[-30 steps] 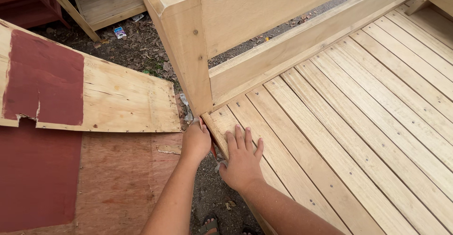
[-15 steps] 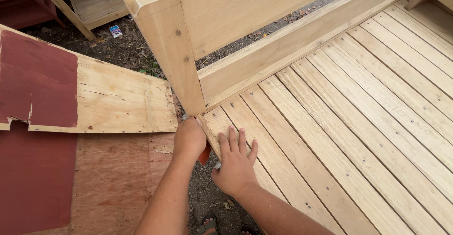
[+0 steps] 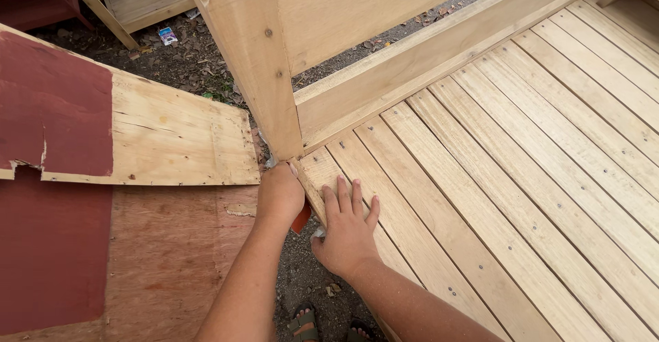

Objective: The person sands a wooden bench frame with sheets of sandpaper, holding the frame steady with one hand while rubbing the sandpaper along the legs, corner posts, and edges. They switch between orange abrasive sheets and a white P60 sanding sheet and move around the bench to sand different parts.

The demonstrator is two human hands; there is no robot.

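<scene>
At the near corner of the slatted deck, head view:
Left hand (image 3: pixel 278 194): closed around a small orange object (image 3: pixel 301 217), pressed to the deck edge under the corner post (image 3: pixel 257 61).
Right hand (image 3: pixel 349 229): fingers apart, flat on the slats (image 3: pixel 494 177), apparently to brace.
Ground: plywood sheets (image 3: pixel 165 136), part red.
Litter: small blue-and-white wrapper (image 3: pixel 167 36) on dirt, far left.

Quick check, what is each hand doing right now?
Left hand: closed around a red-orange thing at the edge of the wooden deck.
Right hand: open, flat on the deck, holding nothing.
</scene>
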